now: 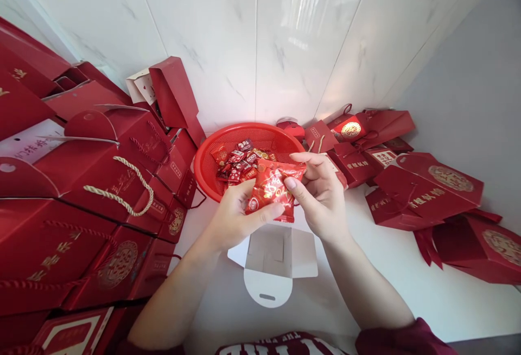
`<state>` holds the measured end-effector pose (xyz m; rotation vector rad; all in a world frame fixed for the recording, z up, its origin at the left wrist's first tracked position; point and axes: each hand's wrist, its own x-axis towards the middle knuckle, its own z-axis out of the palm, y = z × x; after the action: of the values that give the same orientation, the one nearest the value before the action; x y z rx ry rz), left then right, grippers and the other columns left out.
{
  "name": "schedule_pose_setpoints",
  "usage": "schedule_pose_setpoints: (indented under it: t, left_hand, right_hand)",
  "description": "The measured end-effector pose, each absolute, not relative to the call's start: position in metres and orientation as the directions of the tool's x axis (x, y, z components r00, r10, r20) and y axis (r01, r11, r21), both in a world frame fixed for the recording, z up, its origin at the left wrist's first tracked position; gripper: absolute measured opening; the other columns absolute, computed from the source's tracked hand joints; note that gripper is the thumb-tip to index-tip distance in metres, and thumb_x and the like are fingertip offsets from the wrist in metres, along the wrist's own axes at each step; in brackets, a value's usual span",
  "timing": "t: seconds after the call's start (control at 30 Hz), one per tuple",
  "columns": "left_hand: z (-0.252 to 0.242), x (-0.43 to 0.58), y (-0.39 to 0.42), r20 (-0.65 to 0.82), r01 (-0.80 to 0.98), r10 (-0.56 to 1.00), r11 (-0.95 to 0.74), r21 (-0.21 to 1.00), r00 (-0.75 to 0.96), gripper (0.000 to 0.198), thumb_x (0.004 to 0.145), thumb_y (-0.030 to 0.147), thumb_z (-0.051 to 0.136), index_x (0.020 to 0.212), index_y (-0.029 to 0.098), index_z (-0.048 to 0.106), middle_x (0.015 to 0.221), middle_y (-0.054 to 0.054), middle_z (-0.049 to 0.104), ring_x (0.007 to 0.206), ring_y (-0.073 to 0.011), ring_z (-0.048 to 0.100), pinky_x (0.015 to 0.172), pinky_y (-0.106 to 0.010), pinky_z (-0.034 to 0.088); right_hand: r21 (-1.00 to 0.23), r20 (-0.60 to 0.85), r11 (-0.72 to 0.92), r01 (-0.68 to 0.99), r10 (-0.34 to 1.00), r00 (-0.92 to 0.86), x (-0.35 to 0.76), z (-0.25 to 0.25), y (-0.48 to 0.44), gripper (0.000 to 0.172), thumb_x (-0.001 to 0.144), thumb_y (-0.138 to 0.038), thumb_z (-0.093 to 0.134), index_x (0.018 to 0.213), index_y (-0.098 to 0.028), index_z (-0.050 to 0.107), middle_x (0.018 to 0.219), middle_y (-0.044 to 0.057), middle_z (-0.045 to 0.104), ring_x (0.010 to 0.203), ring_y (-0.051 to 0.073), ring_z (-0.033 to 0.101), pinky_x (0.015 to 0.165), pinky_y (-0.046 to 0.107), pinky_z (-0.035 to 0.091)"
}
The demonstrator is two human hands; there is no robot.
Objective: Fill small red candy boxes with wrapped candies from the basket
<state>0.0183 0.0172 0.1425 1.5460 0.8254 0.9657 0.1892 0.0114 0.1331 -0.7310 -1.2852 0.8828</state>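
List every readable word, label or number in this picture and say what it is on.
"囍", it seems: white label on small red box.
Red packet, pinched by left hand and right hand: gold print too creased to read.
Gift boxes: gold characters too blurred.
Sweets: wrappers too small.
Shirt: white letters cut off by the frame.

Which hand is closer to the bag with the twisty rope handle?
Left. The left hand is to the right of the rope handle, gripping the red packet; the right hand is farther right, on the packet's other side.
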Motion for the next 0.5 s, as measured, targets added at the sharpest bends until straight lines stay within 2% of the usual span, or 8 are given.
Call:
schedule_pose_setpoints:
  t: [0.13,0.3,0.5]
  left_hand:
    - [0.1437,0.0223,0.0146,0.121,0.018,0.925,-0.137,0.99,0.361,0.023,0.079,0.032,0.079,0.095,0.017,0.071,0.086,-0.002,0.072,0.076,-0.0155,0.066,0.069,-0.025,0.054]
    - [0.1462,0.0218,0.0148,0.2,0.013,0.913,-0.218,0.976,0.355,0.02,0.081,0.029,0.078,0.097,0.017,0.074,0.091,-0.003,0.074,0.084,-0.0182,0.069,0.078,-0.029,0.056]
    - [0.1462,0.0181,0.0167,0.225,-0.052,0.893,-0.222,0.974,0.39,0.015,0.079,0.027,0.079,0.088,0.016,0.074,0.081,-0.002,0.073,0.076,-0.0173,0.068,0.072,-0.028,0.057]
  right_hand:
    - [-0.845,0.525,0.529,-0.08,0.848,0.066,0.1866,0.1303,0.0076,0.024,0.09,-0.024,0.073,0.11,-0.025,0.061,0.094,0.001,0.067,0.08,0.014,0.063,0.072,0.027,0.053]
    - [-0.854,0.518,0.518,-0.056,0.855,0.019,0.1867,0.1316,0.0045,0.019,0.09,-0.025,0.071,0.106,-0.025,0.061,0.094,0.0,0.066,0.08,0.014,0.063,0.074,0.027,0.053]
    - [-0.851,0.524,0.525,-0.025,0.844,-0.111,0.1906,0.1361,0.0021,0.023,0.092,-0.029,0.069,0.113,-0.025,0.059,0.103,0.003,0.064,0.087,0.017,0.064,0.077,0.029,0.055]
